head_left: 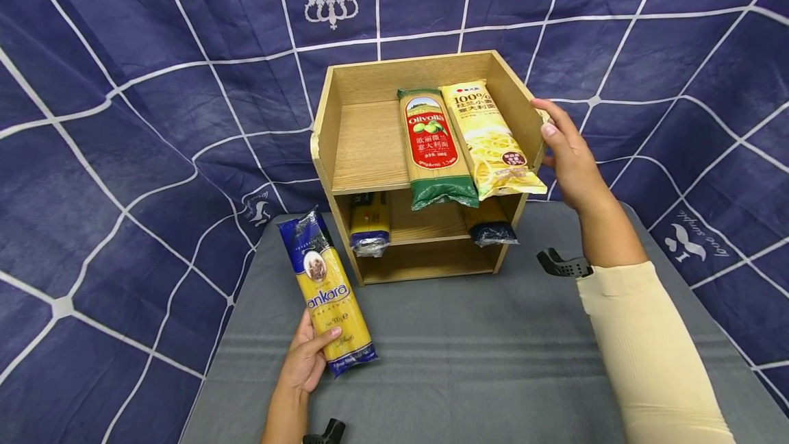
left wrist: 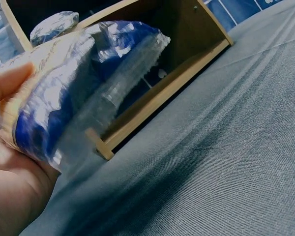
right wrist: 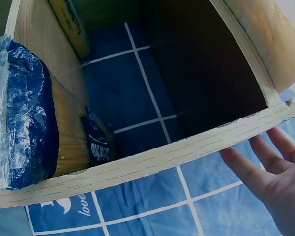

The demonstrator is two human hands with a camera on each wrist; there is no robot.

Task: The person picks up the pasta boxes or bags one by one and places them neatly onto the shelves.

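Note:
My left hand [head_left: 305,355] grips the lower end of a yellow and blue Ankara spaghetti pack [head_left: 327,286], thumb across its front. It is held tilted, left of a wooden shelf unit [head_left: 364,136]. In the left wrist view, the pack's crinkled blue end [left wrist: 54,103] overlaps the shelf. My right hand [head_left: 573,163] touches the front of the shelf's right side wall. Its fingers [right wrist: 250,172] reach along the outside of that panel in the right wrist view. On the top level lie a green and red Olivoila spaghetti pack [head_left: 434,146] and a cream-yellow pasta pack [head_left: 490,136], side by side.
On the middle level, one yellow and blue pack [head_left: 370,221] lies at the left and a dark blue-ended pack [head_left: 490,221] at the right; both stick out in front. The unit stands on a grey cloth [head_left: 444,355], with blue checked fabric [head_left: 246,26] behind and at the sides.

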